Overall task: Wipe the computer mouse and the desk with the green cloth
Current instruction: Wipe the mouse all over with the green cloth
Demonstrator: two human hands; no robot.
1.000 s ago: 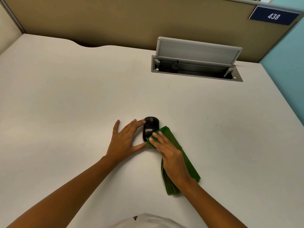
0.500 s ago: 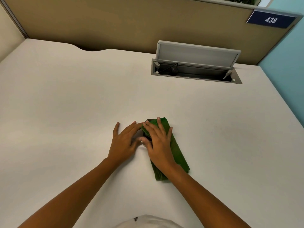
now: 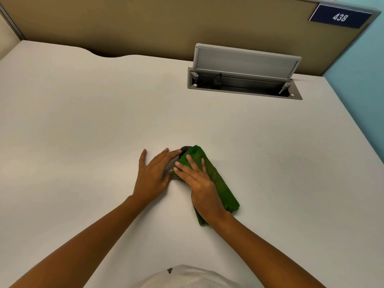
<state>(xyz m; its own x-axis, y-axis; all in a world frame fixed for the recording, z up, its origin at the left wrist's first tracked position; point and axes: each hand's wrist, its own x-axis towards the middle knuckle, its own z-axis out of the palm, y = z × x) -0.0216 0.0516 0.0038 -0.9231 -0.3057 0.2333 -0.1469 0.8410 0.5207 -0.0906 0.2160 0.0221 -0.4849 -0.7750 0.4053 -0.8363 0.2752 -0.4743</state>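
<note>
Having slid over the mouse (image 3: 184, 149), the green cloth (image 3: 216, 181) under the flat right hand (image 3: 199, 183) seemingly wipes it, while the open left hand (image 3: 154, 173) steadies.

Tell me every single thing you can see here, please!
desk: one, white, fills most of the view
mouse: one, black, middle of the desk, mostly under the cloth
cloth: one, green, folded, draped over the mouse
cable box: one, grey, set into the far desk, lid open
plug: one, black, inside the cable box
sign: one, dark blue, reads 438, top right
partition: one, tan, behind the desk
left hand: one, flat beside the mouse
right hand: one, pressing on the cloth
</note>
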